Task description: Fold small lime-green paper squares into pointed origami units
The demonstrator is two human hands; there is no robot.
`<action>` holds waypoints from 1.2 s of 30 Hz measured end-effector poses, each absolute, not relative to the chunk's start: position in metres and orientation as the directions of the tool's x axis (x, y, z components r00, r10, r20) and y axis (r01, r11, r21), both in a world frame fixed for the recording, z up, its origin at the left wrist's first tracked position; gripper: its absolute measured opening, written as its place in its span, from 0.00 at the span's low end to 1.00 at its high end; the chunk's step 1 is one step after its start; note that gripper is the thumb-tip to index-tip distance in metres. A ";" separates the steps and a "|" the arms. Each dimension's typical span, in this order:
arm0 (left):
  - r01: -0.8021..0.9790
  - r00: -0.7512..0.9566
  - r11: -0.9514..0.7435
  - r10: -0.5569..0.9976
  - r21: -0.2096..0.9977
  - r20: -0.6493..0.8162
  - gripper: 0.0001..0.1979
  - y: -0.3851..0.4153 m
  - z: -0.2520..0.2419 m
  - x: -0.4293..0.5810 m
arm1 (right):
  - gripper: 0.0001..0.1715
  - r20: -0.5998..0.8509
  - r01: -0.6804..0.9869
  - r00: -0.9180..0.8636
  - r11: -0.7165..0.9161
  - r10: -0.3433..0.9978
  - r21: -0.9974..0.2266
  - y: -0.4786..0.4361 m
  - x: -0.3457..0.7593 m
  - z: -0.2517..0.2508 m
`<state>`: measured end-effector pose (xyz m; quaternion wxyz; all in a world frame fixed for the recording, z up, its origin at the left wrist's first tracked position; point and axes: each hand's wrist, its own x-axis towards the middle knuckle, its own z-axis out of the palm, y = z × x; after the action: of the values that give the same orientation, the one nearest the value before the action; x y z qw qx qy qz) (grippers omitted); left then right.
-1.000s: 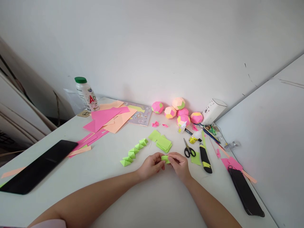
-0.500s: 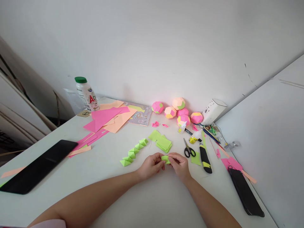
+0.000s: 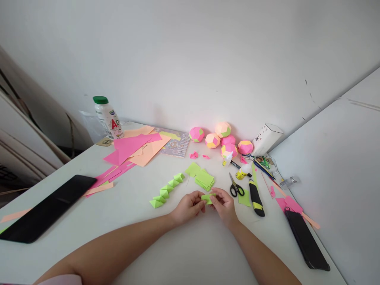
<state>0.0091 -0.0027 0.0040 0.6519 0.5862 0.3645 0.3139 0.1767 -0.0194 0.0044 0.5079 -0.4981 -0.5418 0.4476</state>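
Both my hands meet over the white table (image 3: 190, 253), pinching a small green folded paper piece (image 3: 208, 197). My left hand (image 3: 187, 207) grips its left end with curled fingers. My right hand (image 3: 223, 205) pinches its right end between thumb and fingers. Just behind lies a stack of green paper squares (image 3: 203, 178). To the left runs a row of several folded green paper units (image 3: 167, 190).
Scissors (image 3: 236, 186), a black-yellow cutter (image 3: 256, 198), glue bottles (image 3: 244, 170) and pens lie at right, a black phone (image 3: 307, 244) nearer. Several paper balls (image 3: 222, 139) and a white box (image 3: 266, 138) stand by the wall. Pink and orange sheets (image 3: 135, 148), a bottle (image 3: 108, 117) and a dark tablet (image 3: 47, 208) are left.
My right fingers have shifted slightly on the green piece, opening a little and turning it; both hands stay in the same place.
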 end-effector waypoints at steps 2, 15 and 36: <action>0.010 0.524 0.120 0.845 0.993 -0.107 0.17 -0.003 0.005 0.009 | 0.24 0.053 0.051 -0.025 0.055 0.998 -0.997 -0.019 0.177 0.005; -0.058 0.508 0.090 0.860 0.994 -0.049 0.17 -0.003 0.000 0.011 | 0.19 -0.009 0.061 -0.145 0.000 0.989 -0.998 -0.016 0.178 0.004; -0.028 0.510 0.088 0.858 0.996 -0.062 0.16 -0.003 0.000 0.010 | 0.17 0.005 0.068 -0.144 0.015 0.990 -0.998 -0.016 0.179 0.002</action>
<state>0.0100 -0.0028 0.0001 0.6454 0.5816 0.3569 0.3432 0.1786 -0.0163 0.0022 0.4474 -0.4773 -0.5542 0.5147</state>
